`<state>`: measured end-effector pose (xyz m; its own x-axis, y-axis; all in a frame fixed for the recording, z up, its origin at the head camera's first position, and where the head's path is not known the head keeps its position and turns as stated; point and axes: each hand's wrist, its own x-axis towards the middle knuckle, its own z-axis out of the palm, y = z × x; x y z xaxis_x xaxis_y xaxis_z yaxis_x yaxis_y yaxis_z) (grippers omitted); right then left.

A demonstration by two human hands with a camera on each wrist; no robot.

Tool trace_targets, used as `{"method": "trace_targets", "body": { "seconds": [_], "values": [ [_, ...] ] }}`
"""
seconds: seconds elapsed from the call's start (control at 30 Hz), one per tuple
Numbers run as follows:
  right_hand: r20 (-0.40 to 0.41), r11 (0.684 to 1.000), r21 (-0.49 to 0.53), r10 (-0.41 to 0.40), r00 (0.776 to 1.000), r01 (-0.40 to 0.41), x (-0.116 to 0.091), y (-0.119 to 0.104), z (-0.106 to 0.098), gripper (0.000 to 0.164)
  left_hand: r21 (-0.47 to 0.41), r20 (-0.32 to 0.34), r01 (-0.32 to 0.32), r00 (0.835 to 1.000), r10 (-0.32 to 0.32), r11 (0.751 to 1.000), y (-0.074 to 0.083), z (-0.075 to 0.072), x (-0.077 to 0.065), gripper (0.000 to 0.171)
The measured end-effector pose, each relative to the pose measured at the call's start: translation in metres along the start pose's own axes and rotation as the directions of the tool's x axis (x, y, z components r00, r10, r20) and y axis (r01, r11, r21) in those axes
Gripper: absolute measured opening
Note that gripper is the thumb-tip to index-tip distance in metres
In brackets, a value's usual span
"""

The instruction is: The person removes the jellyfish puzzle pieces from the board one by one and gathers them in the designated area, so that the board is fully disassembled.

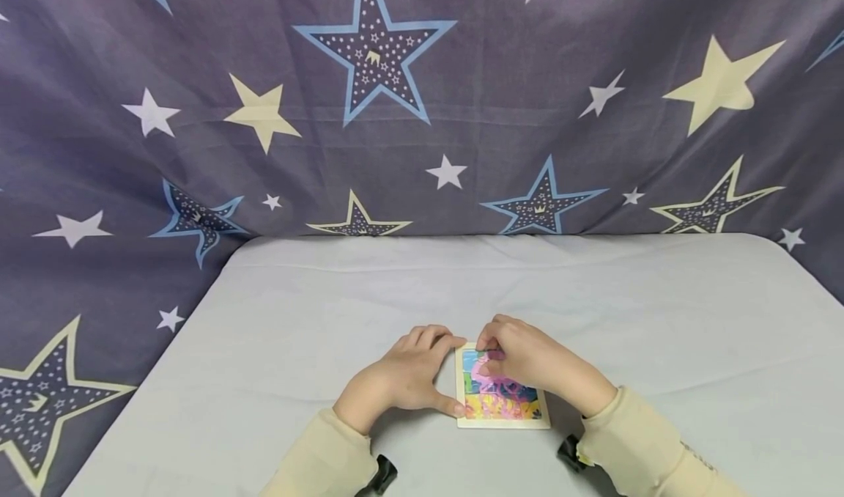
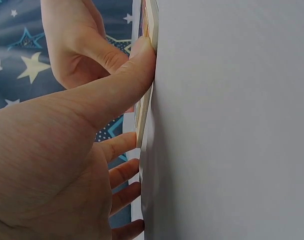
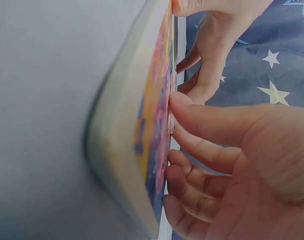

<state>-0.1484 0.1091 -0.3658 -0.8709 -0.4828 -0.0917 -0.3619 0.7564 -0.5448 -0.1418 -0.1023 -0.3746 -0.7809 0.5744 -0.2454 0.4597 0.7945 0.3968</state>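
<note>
A small tray jigsaw puzzle [image 1: 502, 407] with a pale frame lies flat on the table; its picture shows pink, blue, green and yellow. My left hand [image 1: 414, 372] steadies its left side, thumb at the near corner and index finger at the far one. In the left wrist view, that thumb [image 2: 137, 65] presses on the frame's edge while the other fingers spread out straight. Over the upper part of the picture, my right hand [image 1: 527, 354] has its thumb and index finger pinching a puzzle piece [image 3: 171, 123], mostly hidden by the fingers. The remaining right fingers curl against the picture.
A white cloth covers the table [image 1: 297, 299]. Behind it hangs a dark curtain [image 1: 409, 145] printed with stars. Black straps [image 1: 382, 475] show below the beige sleeves [image 1: 330, 457] at the wrists.
</note>
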Motion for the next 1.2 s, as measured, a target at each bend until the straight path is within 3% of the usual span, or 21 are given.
{"method": "trace_targets", "body": {
  "seconds": [0.2, 0.47, 0.67, 1.2],
  "values": [
    [0.009, 1.000, 0.021, -0.002, 1.000, 0.002, 0.000, 0.001, -0.001, 0.021, 0.028, -0.012, -0.001, 1.000, 0.001, 1.000, -0.005, 0.006, 0.003, 0.096],
    [0.030, 0.992, 0.122, -0.050, 0.998, 0.046, -0.002, 0.008, -0.009, 0.017, 0.003, 0.010, 0.003, 1.000, -0.003, 1.000, 0.004, -0.003, 0.001, 0.094],
    [0.054, 0.985, 0.147, -0.096, 0.994, 0.087, -0.003, 0.013, -0.017, 0.014, 0.000, 0.017, 0.021, 1.000, -0.021, 1.000, 0.005, -0.002, -0.001, 0.094],
    [-0.096, 0.991, 0.124, -0.035, 0.995, 0.047, -0.004, 0.030, -0.043, 0.010, -0.002, 0.015, 0.012, 1.000, -0.012, 1.000, 0.003, 0.000, 0.001, 0.094]
  ]
}}
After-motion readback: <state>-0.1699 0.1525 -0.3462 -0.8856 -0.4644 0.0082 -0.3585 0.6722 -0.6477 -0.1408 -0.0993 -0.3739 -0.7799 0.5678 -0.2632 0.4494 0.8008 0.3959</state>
